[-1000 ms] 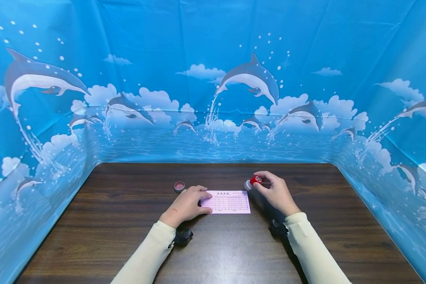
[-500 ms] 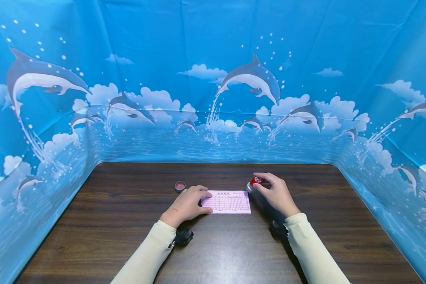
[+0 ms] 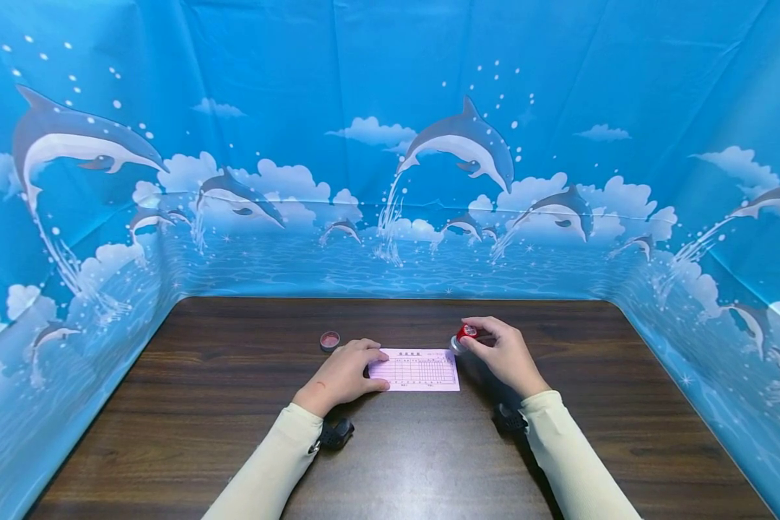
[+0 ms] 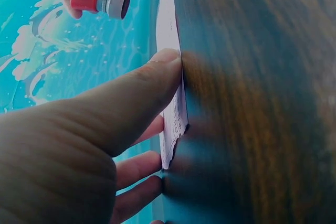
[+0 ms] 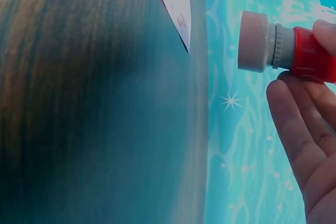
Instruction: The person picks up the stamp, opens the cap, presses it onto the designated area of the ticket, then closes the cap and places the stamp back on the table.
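Note:
My right hand (image 3: pixel 508 355) pinches a round stamp (image 5: pixel 315 53) by its red handle. Its pale grey cylinder end points down and a little left, close to the far right corner of a pink printed form (image 3: pixel 419 370). In both wrist views the stamp is held above the table. Across the form's left end lies my left hand (image 3: pixel 341 372); its thumb (image 4: pixel 165 61) presses near the front edge while the other fingers reach over to the far side and touch down at the table. Part of the form's left end is hidden under this hand.
A small round container (image 3: pixel 329 341), dark-rimmed and pinkish inside, sits on the brown wooden table (image 3: pixel 247 404) just beyond the left hand. A blue dolphin-print sheet (image 3: pixel 286 144) stands behind the table and along both sides.
The stamp has tipped more upright, its grey end swinging downward, and has shifted slightly left toward the form's corner. My left hand and the form stay in place.

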`<state>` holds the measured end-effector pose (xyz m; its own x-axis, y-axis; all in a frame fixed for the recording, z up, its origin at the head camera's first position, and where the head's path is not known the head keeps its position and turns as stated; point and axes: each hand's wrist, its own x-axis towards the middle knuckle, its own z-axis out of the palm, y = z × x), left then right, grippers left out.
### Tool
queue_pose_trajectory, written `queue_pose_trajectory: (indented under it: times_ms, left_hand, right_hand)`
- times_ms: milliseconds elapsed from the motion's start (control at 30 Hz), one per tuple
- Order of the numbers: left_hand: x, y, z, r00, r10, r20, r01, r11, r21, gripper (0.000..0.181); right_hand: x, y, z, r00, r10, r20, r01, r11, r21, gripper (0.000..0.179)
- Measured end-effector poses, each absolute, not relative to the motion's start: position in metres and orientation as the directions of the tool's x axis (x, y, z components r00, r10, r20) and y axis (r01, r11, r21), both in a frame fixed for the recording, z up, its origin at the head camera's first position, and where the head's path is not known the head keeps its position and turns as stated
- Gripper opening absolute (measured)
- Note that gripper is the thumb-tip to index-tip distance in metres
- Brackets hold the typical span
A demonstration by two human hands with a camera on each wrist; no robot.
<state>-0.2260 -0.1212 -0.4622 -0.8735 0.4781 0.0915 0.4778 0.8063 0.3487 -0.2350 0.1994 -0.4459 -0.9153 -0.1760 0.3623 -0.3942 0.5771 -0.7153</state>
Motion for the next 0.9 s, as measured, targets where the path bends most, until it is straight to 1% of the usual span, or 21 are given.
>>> queue_pose_trajectory:
  times_ms: [200, 300, 433, 567, 700, 800, 900]
  left_hand:
    - [-0.2259, -0.1208, -0.4625, -0.878, 0.472, 0.082, 0.469, 0.809, 0.355, 0.052]
    - [-0.2259, -0.1204, -0.4623, -0.878, 0.471, 0.079, 0.467, 0.811, 0.352, 0.052]
    - [-0.2259, -0.1201, -0.4619, -0.878, 0.472, 0.079, 0.467, 0.812, 0.35, 0.051]
    - [-0.2263, -0.1202, -0.4628, -0.88, 0.469, 0.083, 0.465, 0.81, 0.357, 0.051]
    - [-0.2261, -0.1213, -0.4641, -0.879, 0.469, 0.079, 0.463, 0.804, 0.374, 0.056]
    - [-0.2252, -0.1219, -0.464, -0.881, 0.47, 0.059, 0.455, 0.805, 0.381, 0.061]
    - [-0.2246, -0.1221, -0.4637, -0.882, 0.47, 0.04, 0.45, 0.813, 0.37, 0.06]
  right_hand:
    - [-0.2349, 0.1988, -0.4451, -0.929, -0.152, 0.339, -0.361, 0.58, -0.73, 0.043]
    - [-0.235, 0.1989, -0.445, -0.935, -0.131, 0.331, -0.343, 0.577, -0.742, 0.039]
    - [-0.2353, 0.1991, -0.4468, -0.925, -0.14, 0.353, -0.366, 0.574, -0.732, 0.035]
    - [-0.234, 0.1977, -0.446, -0.922, -0.151, 0.356, -0.374, 0.582, -0.722, 0.035]
    - [-0.2333, 0.1972, -0.4447, -0.925, -0.152, 0.349, -0.369, 0.585, -0.722, 0.035]
    - [-0.2337, 0.197, -0.4446, -0.927, -0.156, 0.342, -0.366, 0.581, -0.727, 0.034]
    - [-0.2343, 0.1966, -0.4449, -0.927, -0.163, 0.338, -0.368, 0.578, -0.728, 0.034]
